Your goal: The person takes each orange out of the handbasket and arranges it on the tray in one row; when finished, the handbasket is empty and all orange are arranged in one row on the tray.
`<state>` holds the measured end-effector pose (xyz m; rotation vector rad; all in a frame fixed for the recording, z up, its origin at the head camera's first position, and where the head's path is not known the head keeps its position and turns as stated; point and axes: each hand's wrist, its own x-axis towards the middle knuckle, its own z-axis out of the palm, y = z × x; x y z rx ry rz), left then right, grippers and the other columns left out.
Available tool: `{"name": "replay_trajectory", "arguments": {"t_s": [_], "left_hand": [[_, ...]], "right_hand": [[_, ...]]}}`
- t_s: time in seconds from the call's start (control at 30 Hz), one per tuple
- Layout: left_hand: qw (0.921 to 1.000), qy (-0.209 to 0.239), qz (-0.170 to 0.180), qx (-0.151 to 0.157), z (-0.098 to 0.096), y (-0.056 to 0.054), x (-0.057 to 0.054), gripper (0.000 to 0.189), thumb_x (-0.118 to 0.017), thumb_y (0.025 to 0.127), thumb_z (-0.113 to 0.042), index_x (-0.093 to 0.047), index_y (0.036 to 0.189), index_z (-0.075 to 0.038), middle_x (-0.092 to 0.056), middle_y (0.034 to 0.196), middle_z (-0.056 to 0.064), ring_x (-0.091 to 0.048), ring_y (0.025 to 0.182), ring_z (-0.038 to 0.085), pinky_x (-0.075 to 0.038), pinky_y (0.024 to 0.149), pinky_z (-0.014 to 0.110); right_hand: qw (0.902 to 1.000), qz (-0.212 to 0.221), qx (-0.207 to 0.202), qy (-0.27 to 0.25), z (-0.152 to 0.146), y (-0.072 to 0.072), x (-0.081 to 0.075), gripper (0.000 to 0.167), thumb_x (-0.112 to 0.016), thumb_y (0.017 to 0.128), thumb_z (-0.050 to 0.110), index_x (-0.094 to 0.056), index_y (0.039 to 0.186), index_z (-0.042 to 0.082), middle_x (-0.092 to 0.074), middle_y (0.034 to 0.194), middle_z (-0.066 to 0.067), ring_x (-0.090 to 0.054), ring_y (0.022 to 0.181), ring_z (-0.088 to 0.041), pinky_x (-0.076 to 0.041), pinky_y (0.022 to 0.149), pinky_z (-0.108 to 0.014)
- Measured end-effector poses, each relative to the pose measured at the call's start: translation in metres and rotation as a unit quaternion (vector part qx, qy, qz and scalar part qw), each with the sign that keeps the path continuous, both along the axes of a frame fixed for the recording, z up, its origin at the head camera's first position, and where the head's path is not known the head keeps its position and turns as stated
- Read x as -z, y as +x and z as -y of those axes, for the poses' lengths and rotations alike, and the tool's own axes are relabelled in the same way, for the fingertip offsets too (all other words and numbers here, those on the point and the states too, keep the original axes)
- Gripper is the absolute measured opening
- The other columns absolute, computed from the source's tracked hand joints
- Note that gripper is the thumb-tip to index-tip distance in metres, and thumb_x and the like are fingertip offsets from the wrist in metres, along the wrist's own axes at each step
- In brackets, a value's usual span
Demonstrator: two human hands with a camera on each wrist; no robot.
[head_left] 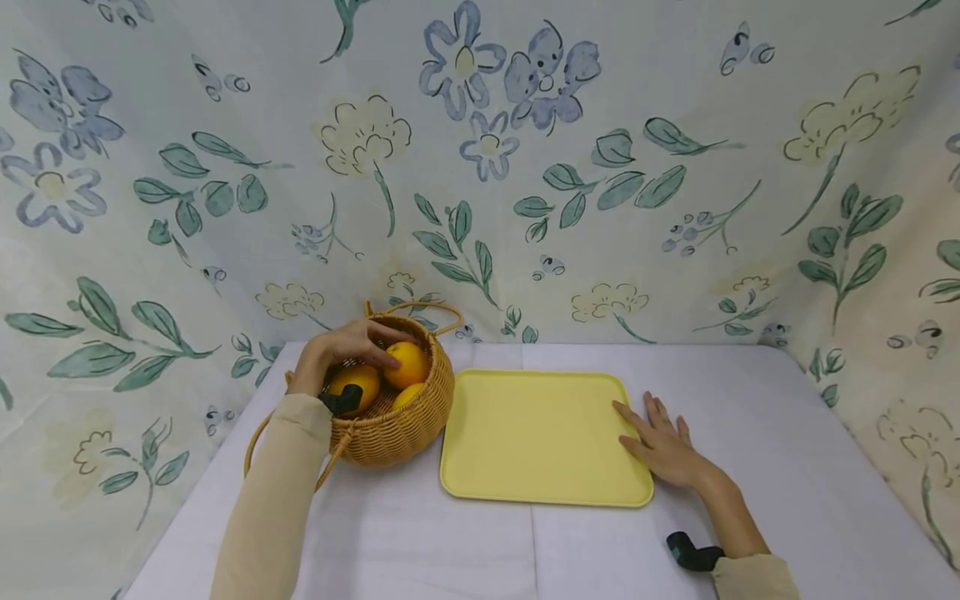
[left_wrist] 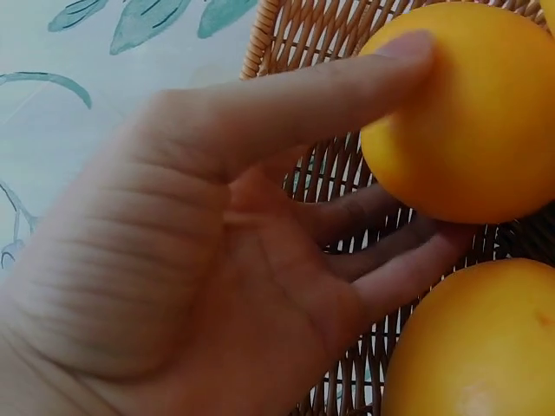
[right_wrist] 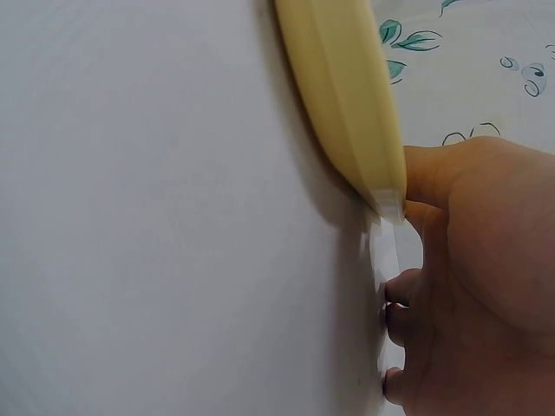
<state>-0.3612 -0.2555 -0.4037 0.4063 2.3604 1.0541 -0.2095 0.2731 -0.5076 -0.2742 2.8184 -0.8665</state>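
Note:
A round wicker basket (head_left: 408,435) tips toward the right on the left part of the table. My left hand (head_left: 337,348) reaches into it and grips an orange (head_left: 409,363). In the left wrist view, the thumb lies across that orange (left_wrist: 477,113) while the other fingers curl beneath it. A second orange (head_left: 357,387) sits below the hand, and part of a third orange (head_left: 407,396) shows near the basket's front rim. At the right edge of the yellow tray (head_left: 536,437), my right hand (head_left: 670,452) rests with fingers spread, thumb and index on the rim.
White cloth (head_left: 487,550) covers the table. A floral curtain (head_left: 510,208) hangs behind it and along both sides. The basket's two thin handles (head_left: 446,321) stick out at its back and front. The tray lies flat just right of the basket.

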Motion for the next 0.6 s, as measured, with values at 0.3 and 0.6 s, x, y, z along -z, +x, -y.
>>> {"name": "replay_trajectory", "arguments": {"t_s": [0.3,0.6], "left_hand": [[0.9981,-0.008,0.015,0.059,0.0,-0.0051,0.0021,0.056,-0.074,0.096,-0.027,-0.057,0.148,-0.017,-0.044,0.159,0.015,-0.051,0.131,0.03,-0.044,0.114,0.047],[0.9953,0.002,-0.004,0.097,0.0014,-0.0063,0.0017,0.058,-0.076,0.094,-0.018,-0.057,0.149,-0.016,-0.045,0.16,0.015,-0.043,0.144,0.038,-0.031,0.123,0.061]], "right_hand": [[1.0,0.0,0.0,0.001,-0.0007,-0.0006,0.0007,0.066,-0.052,0.107,0.039,-0.033,0.16,0.005,0.005,0.166,-0.04,0.008,0.152,-0.061,0.015,0.115,-0.078],[1.0,0.0,0.0,0.0,-0.0008,-0.0025,0.0019,0.065,-0.052,0.107,0.039,-0.033,0.16,0.006,0.005,0.166,-0.04,0.008,0.153,-0.06,0.015,0.116,-0.078]]}}
